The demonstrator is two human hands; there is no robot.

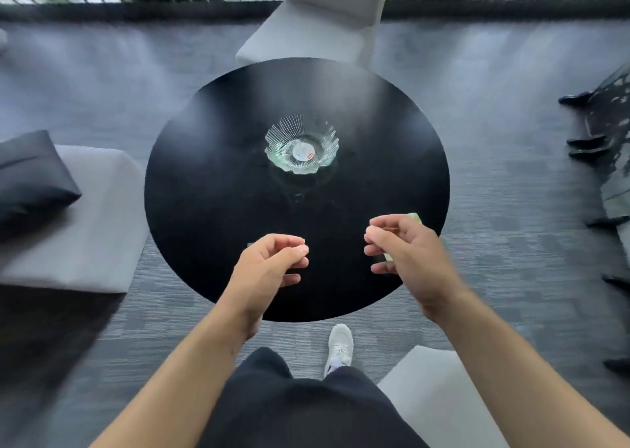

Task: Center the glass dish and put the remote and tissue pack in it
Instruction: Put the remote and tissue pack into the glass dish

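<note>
The ribbed glass dish (302, 147) stands near the middle of the round black table (211, 147), with a round label on its bottom. A pale green tissue pack (413, 217) lies near the table's right front edge, mostly hidden under my right hand (402, 253). That hand hovers over it with fingers loosely curled and apart; I cannot tell whether they touch it. My left hand (269, 270) hangs over the near part of the table, fingers curled, holding nothing. A small grey edge (250, 244) peeks out beside it. The remote cannot be made out against the black top.
A grey chair (306, 38) stands behind the table. A grey seat with a dark cushion (30, 178) is at the left, another grey seat (433, 389) at the near right. My shoe (340, 345) is under the table's front edge. Carpet surrounds the table.
</note>
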